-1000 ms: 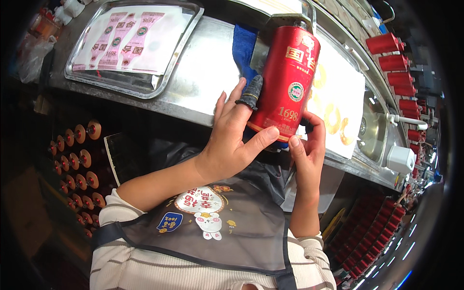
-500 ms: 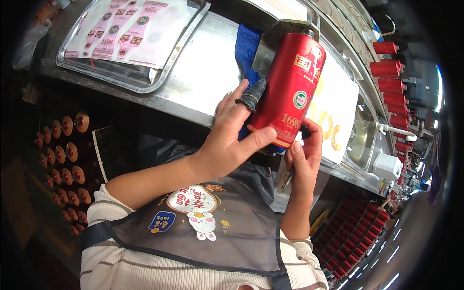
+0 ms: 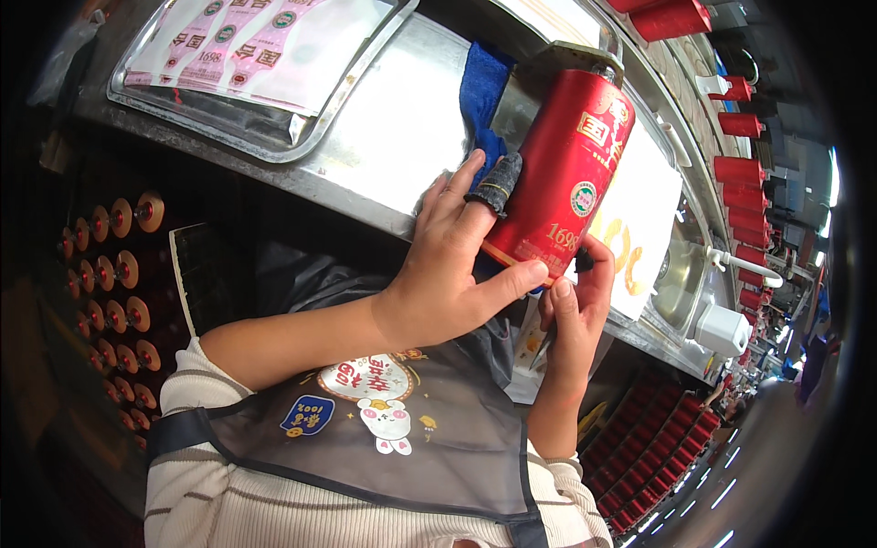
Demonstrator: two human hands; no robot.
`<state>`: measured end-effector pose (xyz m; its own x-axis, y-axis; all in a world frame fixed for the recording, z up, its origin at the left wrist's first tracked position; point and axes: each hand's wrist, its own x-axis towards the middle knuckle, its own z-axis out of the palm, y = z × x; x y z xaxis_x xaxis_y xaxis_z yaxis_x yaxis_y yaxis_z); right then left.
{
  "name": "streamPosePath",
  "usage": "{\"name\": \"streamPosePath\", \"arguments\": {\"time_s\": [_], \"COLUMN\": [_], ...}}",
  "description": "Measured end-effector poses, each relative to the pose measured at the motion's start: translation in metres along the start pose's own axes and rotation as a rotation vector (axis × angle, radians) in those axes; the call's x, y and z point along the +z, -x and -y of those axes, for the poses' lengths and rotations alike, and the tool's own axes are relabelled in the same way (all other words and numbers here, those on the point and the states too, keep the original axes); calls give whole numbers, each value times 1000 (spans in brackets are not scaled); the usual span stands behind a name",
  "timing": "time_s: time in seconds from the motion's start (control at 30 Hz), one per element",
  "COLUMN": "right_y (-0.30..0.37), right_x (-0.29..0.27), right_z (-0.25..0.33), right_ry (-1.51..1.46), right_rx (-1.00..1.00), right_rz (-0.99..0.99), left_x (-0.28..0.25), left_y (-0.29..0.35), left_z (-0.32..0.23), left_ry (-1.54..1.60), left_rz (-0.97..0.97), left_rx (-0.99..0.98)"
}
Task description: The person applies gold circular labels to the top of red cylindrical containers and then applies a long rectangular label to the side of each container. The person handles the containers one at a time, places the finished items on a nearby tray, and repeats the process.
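A glossy red bottle with gold lettering and a small green-and-white round emblem lies tilted in front of me, its neck end away from me. My left hand wraps its left side, the thumb pressed along the gold-edged base. A dark cot covers one left finger. Closed at the base's right corner, my right hand pinches the edge with thumb and fingers; one fingertip there is dark too. Below the right palm something thin shows, too hidden to name. The bottle's far end sits by a metal holder.
On the steel bench, a metal tray at left holds pink-and-white label sheets. A blue cloth lies behind the bottle. At right are a sink, a white tap and rows of red bottles. More bottles stand lower left.
The view has shifted slightly. My left thumb has slid a little right along the bottle's base, close to the right thumb. Both hands keep their hold on the bottle.
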<state>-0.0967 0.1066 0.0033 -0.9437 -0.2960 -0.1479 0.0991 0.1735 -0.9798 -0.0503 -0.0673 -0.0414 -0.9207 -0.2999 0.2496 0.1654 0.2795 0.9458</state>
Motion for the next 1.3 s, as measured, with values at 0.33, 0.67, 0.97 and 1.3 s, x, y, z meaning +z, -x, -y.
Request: {"name": "streamPosePath", "arguments": {"time_s": [0.33,0.67,0.97,1.3], "right_y": [2,5,0,-1], "right_x": [-9,-11,-8,-2], "right_z": [1,-2,4,7], "right_ry": [24,46,-2,-42], "right_rx": [50,86,18,-28], "right_rz": [21,14,43,50], "left_x": [-6,-29,-30,-35], "left_y": [6,43,44,29], "left_z": [34,-2,-4,-33], "left_ry": [643,-257,-348,-586], "left_rz": [173,57,75,123], "left_rx": [-150,130,93,292]}}
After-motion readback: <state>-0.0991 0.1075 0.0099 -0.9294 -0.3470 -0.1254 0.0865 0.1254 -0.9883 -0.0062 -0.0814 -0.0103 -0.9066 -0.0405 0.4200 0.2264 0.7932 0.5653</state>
